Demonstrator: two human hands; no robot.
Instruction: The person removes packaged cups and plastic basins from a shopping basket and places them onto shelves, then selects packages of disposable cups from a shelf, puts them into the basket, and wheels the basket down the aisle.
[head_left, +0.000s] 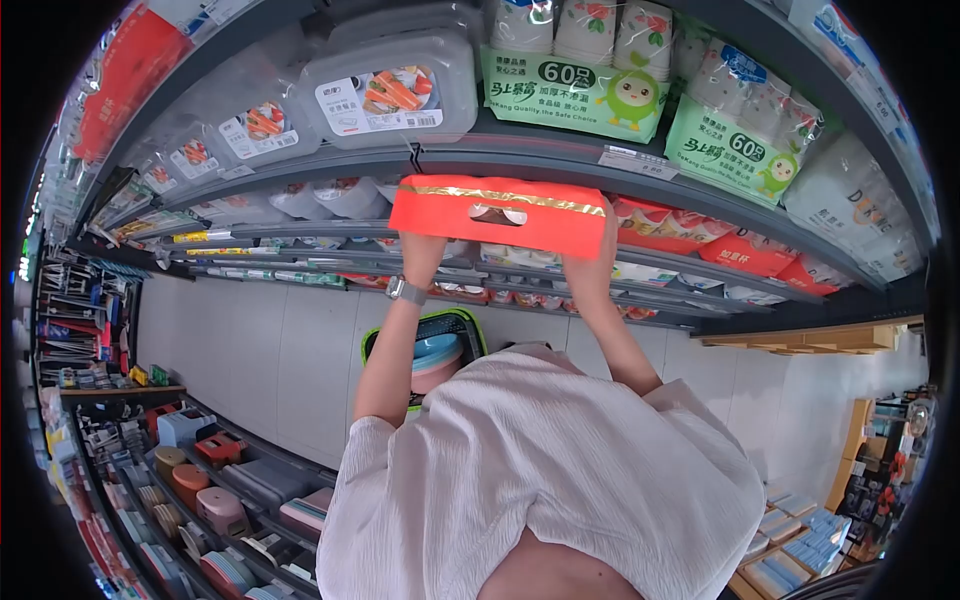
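Note:
Between my two hands is a red pack (440,212) with a gold strip along its upper part and an oval handle hole in its face. My left hand (423,256) grips its left end from below and behind, with a watch (405,290) on the wrist. The right end is held by my right hand (592,272). Most fingers of both hands are hidden by the pack. It is in front of the shelf edge, close to similar red cup packs (745,252) on the shelf to the right.
Clear plastic food boxes (390,95) and green-labelled packs of paper cups (575,90) fill the upper shelf (540,150). A black basket with a green rim (470,318) holds blue and pink bowls (437,362) on the floor below. Lower left, another shelf carries bins and containers (222,510).

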